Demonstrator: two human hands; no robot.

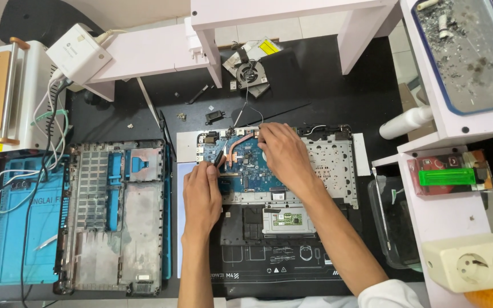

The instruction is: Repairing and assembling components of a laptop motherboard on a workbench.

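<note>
Over the motherboard (246, 162), left hand (202, 194) grips a screwdriver (219, 158); right hand (283, 155) presses fingers down.

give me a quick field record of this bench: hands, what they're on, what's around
left hand: grips a dark tool at the blue motherboard
right hand: fingertips on the motherboard's top edge
copper heat pipe: on the board, between the hands
bottom cover: removed, lying to the left
fan: detached, further back on the black mat
</note>
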